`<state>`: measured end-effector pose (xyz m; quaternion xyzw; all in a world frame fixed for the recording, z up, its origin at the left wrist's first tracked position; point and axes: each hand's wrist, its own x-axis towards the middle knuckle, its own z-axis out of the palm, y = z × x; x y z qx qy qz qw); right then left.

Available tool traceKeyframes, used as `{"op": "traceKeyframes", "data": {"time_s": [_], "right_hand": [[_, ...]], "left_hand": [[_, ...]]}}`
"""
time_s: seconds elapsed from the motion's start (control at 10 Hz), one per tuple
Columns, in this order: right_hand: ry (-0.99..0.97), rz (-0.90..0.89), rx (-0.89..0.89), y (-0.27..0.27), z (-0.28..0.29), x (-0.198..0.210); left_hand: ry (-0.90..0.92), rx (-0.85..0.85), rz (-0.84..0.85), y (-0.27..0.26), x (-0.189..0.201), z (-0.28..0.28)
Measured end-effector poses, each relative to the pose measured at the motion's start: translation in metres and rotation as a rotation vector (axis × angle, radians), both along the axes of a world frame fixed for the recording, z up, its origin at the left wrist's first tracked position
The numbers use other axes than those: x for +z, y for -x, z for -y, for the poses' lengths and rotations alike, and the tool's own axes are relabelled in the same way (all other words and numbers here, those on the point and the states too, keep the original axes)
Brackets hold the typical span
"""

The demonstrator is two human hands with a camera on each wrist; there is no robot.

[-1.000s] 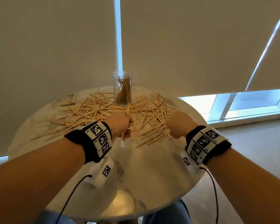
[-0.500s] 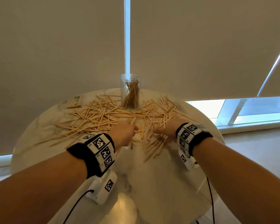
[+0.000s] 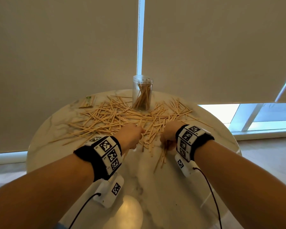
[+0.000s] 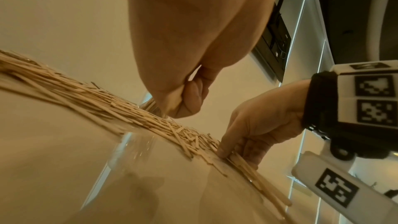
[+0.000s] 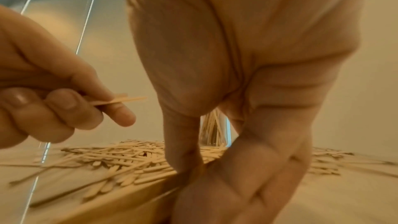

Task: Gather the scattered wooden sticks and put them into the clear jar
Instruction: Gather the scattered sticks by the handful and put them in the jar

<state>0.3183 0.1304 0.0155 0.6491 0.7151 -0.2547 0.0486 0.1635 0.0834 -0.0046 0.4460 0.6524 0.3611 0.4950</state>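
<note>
1. Head view: wooden sticks (image 3: pixel 116 116) lie strewn over the tabletop (image 3: pixel 155 187) before the clear jar (image 3: pixel 142 93); left hand (image 3: pixel 130 138) and right hand (image 3: pixel 169 135) work the near edge.
2. Left wrist view: right hand (image 4: pixel 258 125) pins a bundle (image 4: pixel 254 175) with one fingertip; better to square the ends before lifting.
3. Right wrist view: left hand (image 5: pixel 53 94) pinches a few sticks; keep them parallel for the jar (image 5: pixel 214 130).

The setting looks like a room in a home or an office, judging by the round marble-patterned table (image 3: pixel 196 187) standing close to floor-level windows (image 3: pixel 254 113) covered almost fully by beige roller blinds (image 3: pixel 64 55), with a pale floor (image 3: pixel 271 154) beside it.
</note>
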Motion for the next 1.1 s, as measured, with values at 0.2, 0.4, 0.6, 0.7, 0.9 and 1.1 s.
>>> {"op": "traceKeyframes", "data": {"time_s": [0.2,0.4,0.6,0.7,0.9,1.1], "right_hand": [[0.018,-0.232,-0.135,-0.018,-0.004,-0.007],[0.111,-0.538,-0.230,-0.018,0.005,-0.005],[-0.100,-0.736,-0.182,0.009,0.003,0.000],[-0.098,-0.846,-0.234,0.024,0.006,0.003],[-0.151,-0.874,-0.114,0.033,0.011,0.008],[-0.179,-0.886,-0.218,0.024,0.001,0.028]], "left_hand": [[-0.027,-0.092,-0.082,0.008,-0.002,0.001],[-0.047,-0.084,-0.107,0.000,-0.003,0.000],[-0.094,-0.229,-0.295,-0.015,0.001,0.000],[-0.147,-0.125,-0.215,-0.015,-0.001,-0.007],[-0.265,-0.180,-0.154,0.012,-0.006,-0.002],[-0.194,-0.278,-0.165,0.031,0.000,0.005]]}}
